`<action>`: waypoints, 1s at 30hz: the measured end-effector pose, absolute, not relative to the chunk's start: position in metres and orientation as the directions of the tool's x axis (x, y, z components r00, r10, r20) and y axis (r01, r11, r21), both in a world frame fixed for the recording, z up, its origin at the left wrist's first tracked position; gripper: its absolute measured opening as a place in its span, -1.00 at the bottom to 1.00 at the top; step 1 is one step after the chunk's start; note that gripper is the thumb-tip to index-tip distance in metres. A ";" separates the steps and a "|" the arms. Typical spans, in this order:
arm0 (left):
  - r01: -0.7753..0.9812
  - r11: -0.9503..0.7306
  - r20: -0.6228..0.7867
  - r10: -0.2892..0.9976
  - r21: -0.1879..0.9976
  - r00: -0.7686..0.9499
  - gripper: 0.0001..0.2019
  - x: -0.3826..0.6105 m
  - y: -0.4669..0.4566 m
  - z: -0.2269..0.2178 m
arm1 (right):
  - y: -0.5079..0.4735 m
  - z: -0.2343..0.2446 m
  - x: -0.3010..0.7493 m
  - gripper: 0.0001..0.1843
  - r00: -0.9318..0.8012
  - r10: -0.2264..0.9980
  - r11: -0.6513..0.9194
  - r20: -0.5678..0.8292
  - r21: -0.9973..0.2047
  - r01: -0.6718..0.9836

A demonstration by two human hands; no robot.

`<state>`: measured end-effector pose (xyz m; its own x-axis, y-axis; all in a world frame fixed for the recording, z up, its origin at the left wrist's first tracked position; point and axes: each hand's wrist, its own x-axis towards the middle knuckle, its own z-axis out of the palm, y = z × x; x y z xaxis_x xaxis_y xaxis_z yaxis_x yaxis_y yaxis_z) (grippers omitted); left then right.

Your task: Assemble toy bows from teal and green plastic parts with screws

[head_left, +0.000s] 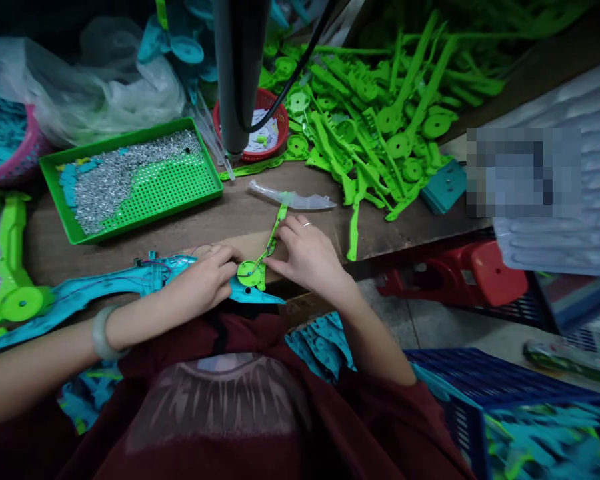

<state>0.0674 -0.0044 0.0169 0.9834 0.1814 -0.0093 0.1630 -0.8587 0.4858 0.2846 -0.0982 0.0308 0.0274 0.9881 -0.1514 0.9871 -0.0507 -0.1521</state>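
Note:
My left hand (207,277) is closed around the round end of a green plastic part (260,260), a long thin arm with a disc at its near end. It lies over a long blue plastic piece (105,283) at the table's front edge. My right hand (307,257) pinches the green part's arm just past the disc. A ring shows on one finger. A pale bangle (101,333) sits on my left wrist.
A green tray (145,193) holds several small metal pieces. Behind it stand a dark vertical post (237,73) and a red basket (273,133). A heap of green parts (380,113) fills the back right. Clear bags lie back left; a red stool (460,273) and blue crates (500,393) stand to the right.

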 end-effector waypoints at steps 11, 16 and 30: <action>0.157 -0.976 0.259 0.193 0.153 0.946 -0.61 0.089 -0.052 0.008 | -0.115 0.023 0.283 -0.66 -0.023 0.995 0.001 -0.097 -0.229 0.973; 0.114 -0.987 0.247 0.139 0.116 0.959 -0.64 0.094 -0.044 0.002 | -0.094 0.038 0.344 -0.69 -0.010 0.999 0.001 -0.030 -0.283 0.959; 0.390 -0.905 0.043 0.402 0.172 0.915 -0.56 0.127 -0.049 0.003 | -0.065 0.022 0.367 -0.61 0.036 0.993 -0.023 -0.111 0.116 0.993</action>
<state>0.1271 -0.0491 0.0035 0.9146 0.4021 0.0428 0.3898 -0.9048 0.1716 0.3671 -0.0649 0.0219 0.0359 0.9931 -0.1112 0.9930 -0.0229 0.1159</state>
